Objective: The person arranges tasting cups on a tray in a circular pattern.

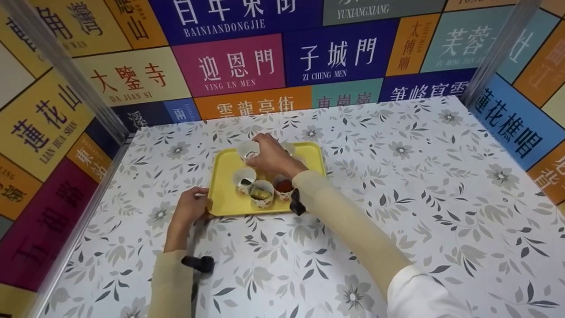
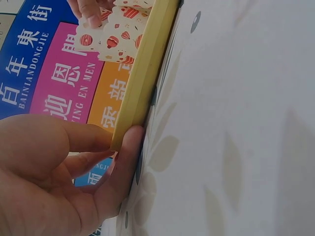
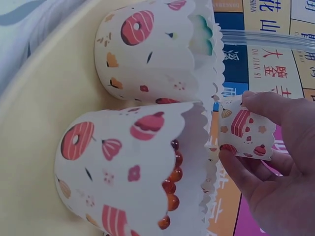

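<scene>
A yellow tray (image 1: pixel 224 163) lies on the table with several scallop-edged paper baking cups on it. My left hand (image 1: pixel 192 205) pinches the tray's near left corner, one finger beneath the rim in the left wrist view. With thumb and fingers, my right hand (image 1: pixel 274 155) grips a printed paper baking cup (image 3: pixel 246 129) over the tray's back left part. At the front stand a cup with dark green contents (image 1: pixel 244 180), one with yellow-green contents (image 1: pixel 261 194) and a cup with red-orange beads (image 3: pixel 118 162). My right hand partly hides another cup (image 1: pixel 288 148) at the back.
A white tablecloth (image 1: pixel 353 247) with grey flowers and leaves covers the table around the tray. Colourful panels with Chinese characters (image 1: pixel 229 66) stand behind and along both sides. Clear plastic-like corner posts (image 1: pixel 499 48) rise at the back corners.
</scene>
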Action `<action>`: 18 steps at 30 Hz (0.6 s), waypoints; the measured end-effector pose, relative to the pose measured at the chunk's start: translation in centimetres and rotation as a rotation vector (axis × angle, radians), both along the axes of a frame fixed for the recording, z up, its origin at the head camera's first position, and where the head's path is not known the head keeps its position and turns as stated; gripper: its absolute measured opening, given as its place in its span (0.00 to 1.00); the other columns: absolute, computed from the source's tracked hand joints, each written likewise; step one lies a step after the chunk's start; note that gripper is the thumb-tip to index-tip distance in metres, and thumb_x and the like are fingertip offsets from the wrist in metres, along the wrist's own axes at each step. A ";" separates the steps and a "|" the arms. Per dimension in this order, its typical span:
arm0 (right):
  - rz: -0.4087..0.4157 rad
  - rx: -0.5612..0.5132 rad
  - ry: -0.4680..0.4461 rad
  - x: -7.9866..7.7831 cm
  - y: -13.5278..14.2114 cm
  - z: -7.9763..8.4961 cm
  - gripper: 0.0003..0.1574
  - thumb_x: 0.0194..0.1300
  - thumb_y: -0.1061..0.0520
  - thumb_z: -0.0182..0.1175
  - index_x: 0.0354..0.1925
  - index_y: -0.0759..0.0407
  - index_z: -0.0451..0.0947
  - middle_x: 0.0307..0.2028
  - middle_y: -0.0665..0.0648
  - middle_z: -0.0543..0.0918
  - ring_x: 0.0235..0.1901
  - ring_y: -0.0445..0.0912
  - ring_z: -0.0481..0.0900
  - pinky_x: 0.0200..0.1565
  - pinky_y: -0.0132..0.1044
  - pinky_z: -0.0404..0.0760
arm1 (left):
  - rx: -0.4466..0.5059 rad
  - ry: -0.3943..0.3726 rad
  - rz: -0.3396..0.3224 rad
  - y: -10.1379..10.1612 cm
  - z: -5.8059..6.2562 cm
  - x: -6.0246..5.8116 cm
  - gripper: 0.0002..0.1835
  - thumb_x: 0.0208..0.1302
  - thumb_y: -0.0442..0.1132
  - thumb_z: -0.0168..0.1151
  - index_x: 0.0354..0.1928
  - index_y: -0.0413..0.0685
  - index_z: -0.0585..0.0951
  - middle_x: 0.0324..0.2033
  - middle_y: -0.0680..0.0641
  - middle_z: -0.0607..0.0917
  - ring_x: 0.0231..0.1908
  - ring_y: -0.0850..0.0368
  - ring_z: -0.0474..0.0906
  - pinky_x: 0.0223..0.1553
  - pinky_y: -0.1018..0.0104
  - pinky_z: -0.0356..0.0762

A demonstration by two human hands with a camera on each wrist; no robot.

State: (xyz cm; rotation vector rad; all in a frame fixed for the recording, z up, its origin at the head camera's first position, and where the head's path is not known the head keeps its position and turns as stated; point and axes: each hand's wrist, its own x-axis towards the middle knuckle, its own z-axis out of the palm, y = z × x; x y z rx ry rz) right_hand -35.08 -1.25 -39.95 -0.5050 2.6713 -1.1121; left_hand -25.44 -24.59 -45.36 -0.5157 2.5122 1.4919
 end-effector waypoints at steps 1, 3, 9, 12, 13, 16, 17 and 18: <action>0.000 -0.001 -0.003 0.0 0.0 -0.1 0.43 0.64 0.49 0.68 0.71 0.59 0.63 0.66 0.59 0.69 0.63 0.49 0.71 0.67 0.44 0.73 | 0.000 0.001 0.000 0.0 0.0 0.0 0.24 0.65 0.30 0.53 0.64 0.35 0.73 0.52 0.33 0.81 0.25 0.61 0.81 0.27 0.70 0.84; 0.009 -0.005 0.004 0.1 -0.1 -0.2 0.42 0.64 0.50 0.67 0.70 0.60 0.63 0.66 0.60 0.69 0.63 0.50 0.71 0.67 0.44 0.73 | 0.003 0.010 -0.005 0.0 0.0 0.0 0.24 0.65 0.30 0.53 0.64 0.35 0.73 0.53 0.32 0.81 0.26 0.61 0.81 0.27 0.70 0.83; 0.012 0.001 0.024 0.1 -0.5 -0.5 0.43 0.63 0.52 0.68 0.70 0.63 0.64 0.65 0.62 0.70 0.62 0.51 0.72 0.66 0.44 0.73 | 0.008 0.020 -0.005 0.0 0.1 0.1 0.23 0.66 0.30 0.52 0.64 0.34 0.74 0.53 0.32 0.81 0.27 0.61 0.81 0.26 0.70 0.84; 0.002 0.020 0.016 0.0 -0.6 -0.6 0.44 0.62 0.51 0.69 0.70 0.62 0.64 0.66 0.61 0.69 0.64 0.51 0.71 0.67 0.43 0.72 | -0.003 0.007 0.002 0.0 0.2 0.1 0.23 0.66 0.30 0.52 0.64 0.35 0.73 0.53 0.32 0.81 0.26 0.61 0.81 0.26 0.70 0.84; -0.003 0.029 0.012 -0.1 -0.7 -0.6 0.44 0.62 0.50 0.69 0.71 0.61 0.64 0.66 0.60 0.69 0.64 0.51 0.70 0.68 0.43 0.72 | -0.006 0.001 0.004 0.0 0.3 0.1 0.24 0.66 0.30 0.52 0.64 0.35 0.73 0.53 0.33 0.81 0.26 0.61 0.81 0.27 0.70 0.83; -0.017 0.053 0.010 -0.1 -0.8 -0.7 0.44 0.62 0.49 0.69 0.70 0.60 0.64 0.66 0.60 0.70 0.66 0.51 0.69 0.68 0.43 0.72 | -0.016 -0.016 0.004 0.0 0.2 0.0 0.24 0.66 0.30 0.52 0.65 0.37 0.73 0.53 0.34 0.80 0.27 0.61 0.81 0.27 0.71 0.83; -0.019 0.061 0.013 -0.1 -0.8 -0.8 0.44 0.62 0.49 0.70 0.70 0.60 0.64 0.66 0.60 0.70 0.66 0.51 0.69 0.68 0.43 0.72 | -0.018 -0.021 0.004 0.0 0.2 0.0 0.24 0.67 0.31 0.52 0.65 0.37 0.73 0.53 0.34 0.80 0.27 0.61 0.81 0.27 0.71 0.83; -0.020 0.066 0.016 -0.1 -0.8 -0.9 0.45 0.62 0.48 0.70 0.70 0.60 0.64 0.66 0.60 0.70 0.66 0.51 0.69 0.69 0.43 0.71 | -0.018 -0.024 0.005 -0.1 0.1 0.0 0.24 0.67 0.31 0.52 0.65 0.37 0.73 0.53 0.34 0.80 0.27 0.61 0.81 0.27 0.71 0.82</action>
